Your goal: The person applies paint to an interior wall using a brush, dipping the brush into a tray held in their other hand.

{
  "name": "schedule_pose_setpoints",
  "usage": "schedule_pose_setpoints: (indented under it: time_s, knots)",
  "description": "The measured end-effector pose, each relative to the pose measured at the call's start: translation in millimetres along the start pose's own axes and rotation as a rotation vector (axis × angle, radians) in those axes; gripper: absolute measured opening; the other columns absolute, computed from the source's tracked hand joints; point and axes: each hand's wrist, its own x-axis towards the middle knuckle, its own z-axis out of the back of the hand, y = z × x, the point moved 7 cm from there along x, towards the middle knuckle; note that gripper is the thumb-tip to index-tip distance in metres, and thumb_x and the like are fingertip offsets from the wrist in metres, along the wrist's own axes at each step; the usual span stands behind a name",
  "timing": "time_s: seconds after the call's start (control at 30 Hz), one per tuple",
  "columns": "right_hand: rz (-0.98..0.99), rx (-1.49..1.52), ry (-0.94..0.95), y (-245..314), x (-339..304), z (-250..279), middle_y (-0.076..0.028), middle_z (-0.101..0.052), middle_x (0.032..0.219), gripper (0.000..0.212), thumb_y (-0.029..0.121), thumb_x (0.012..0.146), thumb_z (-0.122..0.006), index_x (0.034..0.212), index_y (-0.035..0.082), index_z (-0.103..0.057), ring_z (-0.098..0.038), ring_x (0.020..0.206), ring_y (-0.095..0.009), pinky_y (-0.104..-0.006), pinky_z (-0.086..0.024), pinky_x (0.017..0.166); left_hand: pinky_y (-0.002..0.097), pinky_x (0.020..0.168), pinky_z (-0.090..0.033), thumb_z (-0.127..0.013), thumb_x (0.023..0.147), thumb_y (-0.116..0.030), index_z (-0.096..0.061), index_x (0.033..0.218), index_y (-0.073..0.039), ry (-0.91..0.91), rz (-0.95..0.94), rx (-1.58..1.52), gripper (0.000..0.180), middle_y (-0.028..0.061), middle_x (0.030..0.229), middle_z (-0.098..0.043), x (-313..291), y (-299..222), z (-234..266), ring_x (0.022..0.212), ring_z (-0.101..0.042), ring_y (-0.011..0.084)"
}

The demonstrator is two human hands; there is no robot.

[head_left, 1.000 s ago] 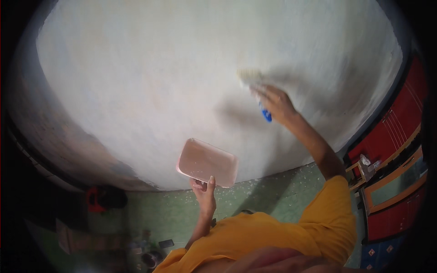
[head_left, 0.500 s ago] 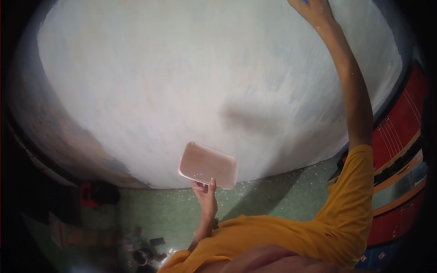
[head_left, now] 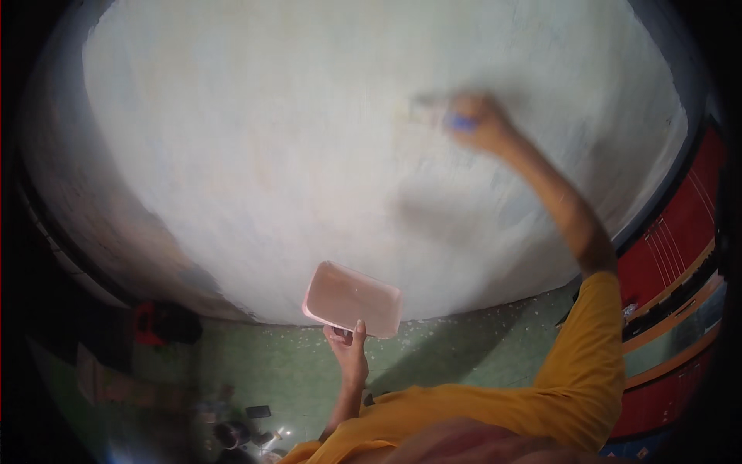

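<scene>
My left hand (head_left: 349, 352) grips a shallow pinkish rectangular tray (head_left: 354, 298) by its near edge, thumb over the rim. The tray is tilted in front of the whitish wall (head_left: 270, 155). Raised at upper right, my right hand (head_left: 481, 124) is closed round a paintbrush (head_left: 430, 110), smeared by motion. Blue shows at the grip, and the brush head points left along the wall. Whether the bristles touch the surface, I cannot tell.
White specks dot the green floor (head_left: 433, 344) along the wall's foot. A red and black object (head_left: 158, 323) sits at left, and a dark phone-like slab (head_left: 258, 411) lies below it. Red and wooden furniture (head_left: 672, 309) stands at right.
My right hand has come down and left from the top edge, bringing the paintbrush into view. The tray in my left hand sits slightly lower in the picture.
</scene>
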Motion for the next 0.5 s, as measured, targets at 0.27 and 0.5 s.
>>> schedule_pose_setpoints:
  time_s: [0.27,0.5]
  knots:
    - [-0.035,-0.282,-0.484,-17,63,144,-0.014,-0.065,0.101,0.024,0.014,0.085,-0.060,0.108,0.009,-0.065,-0.062,0.094,-0.030,-0.0407,-0.049,0.079,0.0366,0.085,-0.051,-0.066,0.088,-0.018,-0.031,0.121,-0.007,0.010,-0.010,0.028,0.050,0.0102,0.124,-0.041,-14,6,10,0.112,-0.048,0.0202]
    - [0.235,-0.181,-0.068,81,-44,-91,-0.013,-0.064,0.100,0.037,0.009,0.074,-0.062,0.110,0.003,-0.065,-0.063,0.095,-0.027,-0.0362,-0.051,0.088,0.0344,0.088,-0.048,-0.067,0.087,-0.013,-0.026,0.129,0.000,-0.030,-0.004,0.009,0.061,0.0122,0.124,-0.040,-26,14,25,0.114,-0.043,0.0206]
